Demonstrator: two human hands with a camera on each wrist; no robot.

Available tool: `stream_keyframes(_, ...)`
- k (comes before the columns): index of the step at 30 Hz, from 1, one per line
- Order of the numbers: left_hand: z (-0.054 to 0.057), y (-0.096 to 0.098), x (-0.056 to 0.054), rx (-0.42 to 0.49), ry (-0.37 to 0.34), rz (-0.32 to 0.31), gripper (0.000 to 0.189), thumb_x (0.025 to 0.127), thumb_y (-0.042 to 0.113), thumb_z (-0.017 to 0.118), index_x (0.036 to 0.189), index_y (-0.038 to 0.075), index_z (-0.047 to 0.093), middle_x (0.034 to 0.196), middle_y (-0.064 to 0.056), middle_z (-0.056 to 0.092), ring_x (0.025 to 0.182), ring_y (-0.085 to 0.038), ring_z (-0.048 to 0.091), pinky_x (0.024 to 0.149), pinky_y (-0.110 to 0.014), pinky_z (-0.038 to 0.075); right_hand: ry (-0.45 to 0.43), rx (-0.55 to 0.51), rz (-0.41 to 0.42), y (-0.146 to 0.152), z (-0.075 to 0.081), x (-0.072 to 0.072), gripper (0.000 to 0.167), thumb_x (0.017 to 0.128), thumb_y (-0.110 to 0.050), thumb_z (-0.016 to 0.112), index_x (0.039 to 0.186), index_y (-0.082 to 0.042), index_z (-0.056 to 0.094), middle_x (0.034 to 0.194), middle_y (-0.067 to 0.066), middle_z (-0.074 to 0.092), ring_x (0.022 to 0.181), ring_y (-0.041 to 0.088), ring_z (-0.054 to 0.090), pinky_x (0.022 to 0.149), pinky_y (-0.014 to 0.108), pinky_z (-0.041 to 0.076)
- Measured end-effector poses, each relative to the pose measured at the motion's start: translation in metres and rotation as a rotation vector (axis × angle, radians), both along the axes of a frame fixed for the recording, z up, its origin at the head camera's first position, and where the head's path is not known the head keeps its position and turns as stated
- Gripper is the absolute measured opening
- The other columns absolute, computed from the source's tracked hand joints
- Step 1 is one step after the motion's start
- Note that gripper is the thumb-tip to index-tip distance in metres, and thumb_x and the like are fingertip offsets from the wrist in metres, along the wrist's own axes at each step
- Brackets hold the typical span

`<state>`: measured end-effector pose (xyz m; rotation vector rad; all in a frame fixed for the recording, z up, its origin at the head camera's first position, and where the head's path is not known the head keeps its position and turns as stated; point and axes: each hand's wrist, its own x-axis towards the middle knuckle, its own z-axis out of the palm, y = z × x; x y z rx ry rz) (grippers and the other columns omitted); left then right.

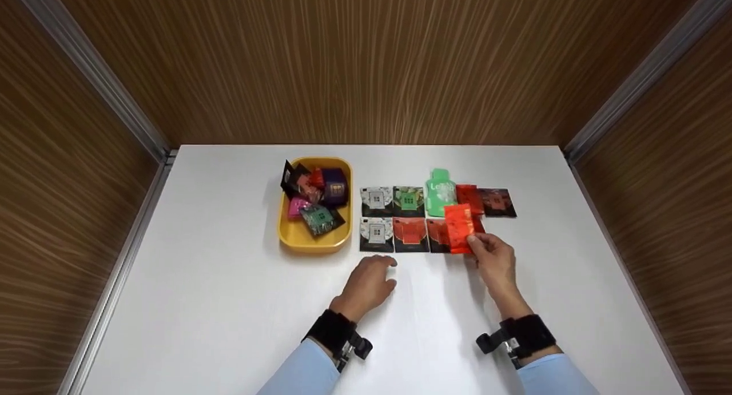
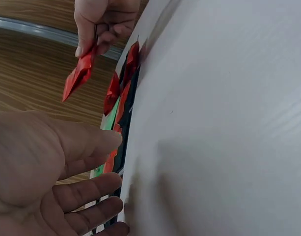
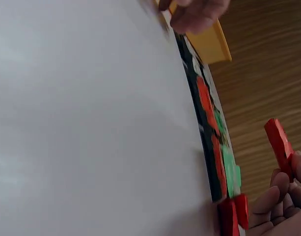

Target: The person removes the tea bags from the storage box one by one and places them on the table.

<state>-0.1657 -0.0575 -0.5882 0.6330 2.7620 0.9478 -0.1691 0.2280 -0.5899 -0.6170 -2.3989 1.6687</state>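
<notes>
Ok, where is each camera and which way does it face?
Head: on the head, facing forward and down at the yellow tray and packets; left hand, right hand and sleeves show.
Left wrist: on that wrist, facing across the table; left hand lower left, right hand at top.
Right wrist: on that wrist, facing across the table the other way; right hand lower right, left hand at top.
Both wrist views show the right hand's red packet.
</notes>
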Motion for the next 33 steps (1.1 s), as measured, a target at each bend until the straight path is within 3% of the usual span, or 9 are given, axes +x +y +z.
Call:
stream_keyframes(6, -0.004, 0.000, 0.004, -0.105, 0.081, -0.073, 0.026, 0.088, 0.010, 0.076, 0.114, 0.004, 0.076, 0.118, -0.011, 0.075, 0.119, -0.032, 0.066, 0.106, -0.040, 0.051, -0.069, 0.178, -0.090, 0.051, 0.000, 0.005, 0.038, 0.104, -0.036, 0.067, 0.119, -0.002, 0.074, 0.079, 0.011, 0.069, 0.058, 0.009, 0.057, 0.054, 0.024, 0.046)
stream_keyframes(9, -0.006, -0.001, 0.005, -0.146, 0.134, -0.094, 0.018, 0.085, 0.009, 0.078, 0.102, 0.006, 0.076, 0.112, -0.010, 0.074, 0.114, -0.031, 0.066, 0.101, -0.040, 0.053, -0.141, 0.199, -0.108, 0.069, -0.001, 0.008, 0.044, 0.105, -0.040, 0.064, 0.123, -0.001, 0.073, 0.081, 0.009, 0.070, 0.060, 0.008, 0.057, 0.056, 0.025, 0.047)
stream_keyframes(13, -0.006, -0.002, 0.006, -0.196, 0.171, -0.107, 0.018, 0.082, 0.011, 0.081, 0.099, 0.008, 0.075, 0.118, -0.010, 0.073, 0.116, -0.031, 0.065, 0.100, -0.042, 0.055, -0.222, 0.211, -0.116, 0.083, -0.006, 0.009, 0.051, 0.106, -0.043, 0.060, 0.128, 0.002, 0.071, 0.096, 0.016, 0.073, 0.070, 0.013, 0.060, 0.060, 0.026, 0.049)
stream_keyframes(18, -0.007, -0.003, 0.007, -0.217, 0.156, -0.115, 0.030, 0.083, 0.013, 0.083, 0.111, 0.008, 0.075, 0.131, -0.012, 0.069, 0.123, -0.031, 0.063, 0.104, -0.044, 0.053, -0.275, 0.255, -0.113, 0.089, -0.011, 0.007, 0.052, 0.106, -0.041, 0.059, 0.128, 0.005, 0.071, 0.116, 0.022, 0.073, 0.085, 0.020, 0.060, 0.064, 0.025, 0.048)
stream_keyframes(23, -0.008, -0.003, 0.006, -0.222, 0.175, -0.109, 0.030, 0.082, 0.013, 0.084, 0.110, 0.009, 0.075, 0.130, -0.011, 0.070, 0.121, -0.031, 0.063, 0.101, -0.043, 0.054, -0.287, 0.293, -0.091, 0.087, -0.011, 0.002, 0.052, 0.106, -0.040, 0.059, 0.126, 0.007, 0.071, 0.112, 0.022, 0.074, 0.084, 0.022, 0.061, 0.063, 0.026, 0.048)
stream_keyframes(33, -0.009, -0.004, 0.006, -0.222, 0.197, -0.116, 0.029, 0.083, 0.014, 0.083, 0.110, 0.010, 0.075, 0.127, -0.011, 0.070, 0.118, -0.030, 0.064, 0.098, -0.043, 0.055, -0.323, 0.344, -0.047, 0.090, -0.014, -0.004, 0.058, 0.105, -0.045, 0.057, 0.125, 0.008, 0.070, 0.112, 0.023, 0.073, 0.098, 0.033, 0.065, 0.070, 0.031, 0.048)
